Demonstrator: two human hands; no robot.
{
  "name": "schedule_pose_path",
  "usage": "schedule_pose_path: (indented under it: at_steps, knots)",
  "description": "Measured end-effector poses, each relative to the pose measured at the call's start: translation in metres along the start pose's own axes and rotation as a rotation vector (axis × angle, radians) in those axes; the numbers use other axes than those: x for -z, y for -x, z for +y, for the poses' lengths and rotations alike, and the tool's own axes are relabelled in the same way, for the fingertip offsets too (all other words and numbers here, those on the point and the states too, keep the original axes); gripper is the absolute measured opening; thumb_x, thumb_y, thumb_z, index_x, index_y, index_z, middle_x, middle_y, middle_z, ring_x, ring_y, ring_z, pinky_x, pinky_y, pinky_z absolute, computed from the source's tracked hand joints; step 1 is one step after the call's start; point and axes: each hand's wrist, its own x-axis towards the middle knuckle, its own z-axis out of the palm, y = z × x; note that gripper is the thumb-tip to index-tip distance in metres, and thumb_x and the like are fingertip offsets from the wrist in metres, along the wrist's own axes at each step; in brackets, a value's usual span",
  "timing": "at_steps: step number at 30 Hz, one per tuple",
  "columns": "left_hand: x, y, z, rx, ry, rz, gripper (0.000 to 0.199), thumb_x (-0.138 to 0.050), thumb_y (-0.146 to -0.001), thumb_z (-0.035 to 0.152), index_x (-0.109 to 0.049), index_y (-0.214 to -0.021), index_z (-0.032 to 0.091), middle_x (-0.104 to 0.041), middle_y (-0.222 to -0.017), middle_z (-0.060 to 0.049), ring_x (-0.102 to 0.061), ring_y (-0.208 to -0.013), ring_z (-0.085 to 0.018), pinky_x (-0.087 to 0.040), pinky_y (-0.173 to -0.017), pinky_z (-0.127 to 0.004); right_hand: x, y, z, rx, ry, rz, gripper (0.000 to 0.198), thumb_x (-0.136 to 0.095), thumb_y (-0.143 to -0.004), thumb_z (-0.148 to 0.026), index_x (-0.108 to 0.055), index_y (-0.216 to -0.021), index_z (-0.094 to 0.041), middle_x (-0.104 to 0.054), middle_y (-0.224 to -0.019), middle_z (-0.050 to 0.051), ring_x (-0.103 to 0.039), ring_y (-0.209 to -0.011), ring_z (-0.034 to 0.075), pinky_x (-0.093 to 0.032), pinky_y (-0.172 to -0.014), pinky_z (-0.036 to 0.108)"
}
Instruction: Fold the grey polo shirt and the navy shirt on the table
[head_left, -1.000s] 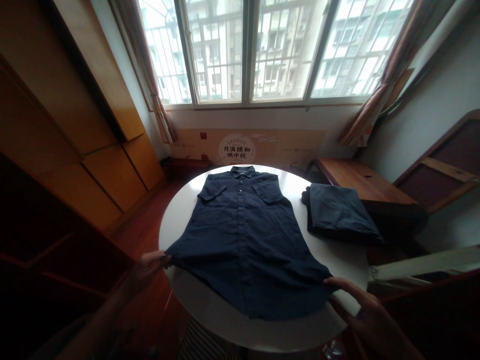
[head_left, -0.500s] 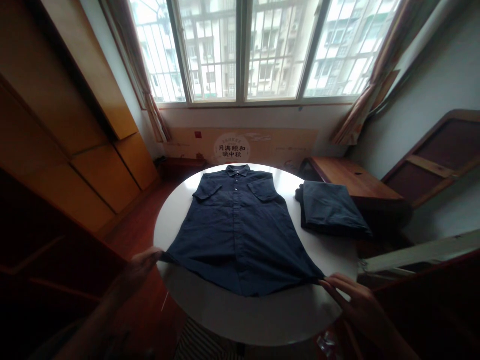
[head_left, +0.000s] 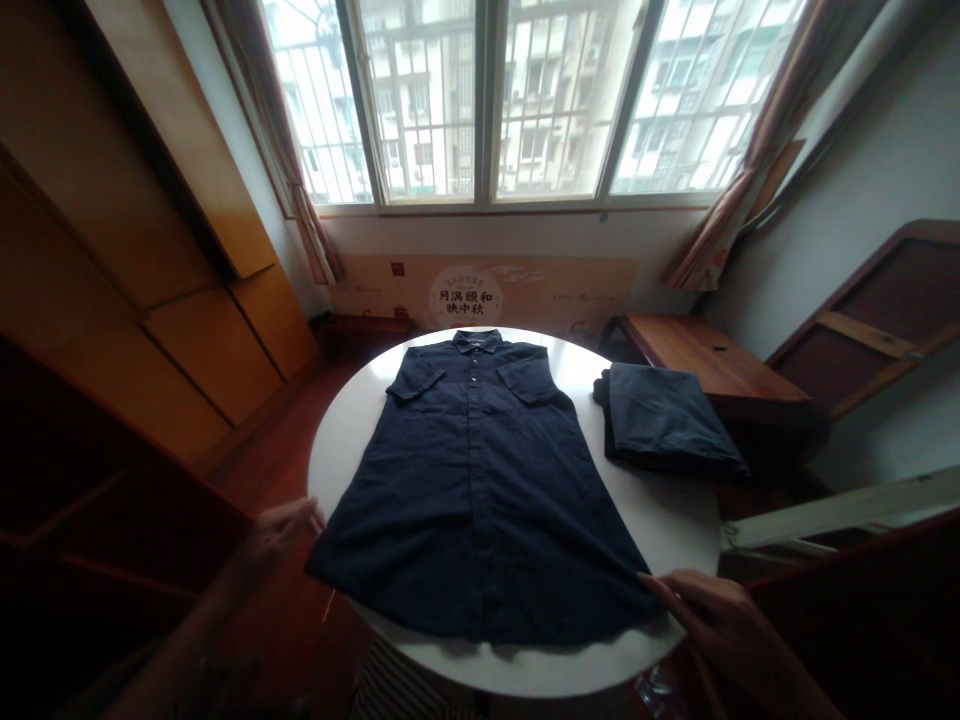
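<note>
Navy button-up shirt (head_left: 480, 480) is spread front-up on rd. wht. table (head_left: 341, 450), body not yet folded, w/ L hand (head_left: 281, 525) & R hand (head_left: 712, 605) near opp. hem corners, can't tell if either's pinching cloth.

A dark shirt (head_left: 472, 480) lies buttoned front up on a round white table (head_left: 341, 420), collar at the far edge, short sleeves folded inward, hem spread toward the near edge. Its left hem corner overhangs the table's left edge. The person's left hand (head_left: 285, 525) is just beside that corner; contact is unclear. The right hand (head_left: 709, 605) pinches the opposite side near the hem. A folded dark garment (head_left: 667, 415) sits at the table's right edge, partly overhanging.
</note>
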Motion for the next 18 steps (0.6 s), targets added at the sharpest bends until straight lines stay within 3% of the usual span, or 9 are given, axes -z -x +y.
schedule_pose_path:
  at_steps: [6, 10, 14, 18]
  knots:
    - [-0.002, -0.005, -0.008, -0.003, -0.087, 0.001, 0.044, -0.050, -0.091, 0.055, -0.070, -0.078, 0.018, -0.072, -0.084, -0.005, -0.067, -0.082, -0.020, -0.052, -0.076, -0.024, -0.005, 0.002, 0.009, 0.018, 0.018, -0.081, 0.038, -0.053, -0.093, -0.044, -0.067, -0.065, -0.021, -0.063, -0.059, 0.003, -0.062, -0.052, 0.016, -0.051, -0.054, 0.024]
    - [0.003, -0.004, -0.015, -0.108, -0.246, -0.046, 0.033, -0.053, -0.092, 0.045, -0.070, -0.105, 0.020, -0.071, -0.102, -0.008, -0.067, -0.095, -0.021, -0.053, -0.083, -0.026, -0.005, 0.004, 0.019, 0.095, 0.068, -0.128, 0.023, -0.065, -0.084, -0.037, -0.074, -0.097, -0.021, -0.070, -0.088, 0.009, -0.069, -0.078, 0.019, -0.057, -0.071, 0.026]
    - [0.010, 0.002, -0.023, -0.310, -0.380, -0.054, 0.034, -0.058, -0.089, 0.035, -0.066, -0.121, 0.027, -0.062, -0.127, -0.008, -0.060, -0.117, -0.023, -0.049, -0.099, -0.032, -0.003, 0.009, 0.024, 0.124, 0.082, -0.152, 0.040, -0.049, -0.085, -0.017, -0.071, -0.117, -0.025, -0.061, -0.127, 0.013, -0.064, -0.103, 0.021, -0.056, -0.086, 0.034]
    - [0.008, 0.011, -0.020, -0.371, -0.362, -0.156, 0.038, -0.061, -0.088, 0.027, -0.063, -0.126, 0.028, -0.058, -0.132, -0.009, -0.058, -0.119, -0.023, -0.049, -0.101, -0.035, -0.002, 0.007, 0.027, 0.168, 0.134, -0.218, 0.064, -0.044, -0.071, -0.006, -0.065, -0.127, -0.028, -0.051, -0.143, 0.010, -0.059, -0.113, 0.024, -0.054, -0.091, 0.042]
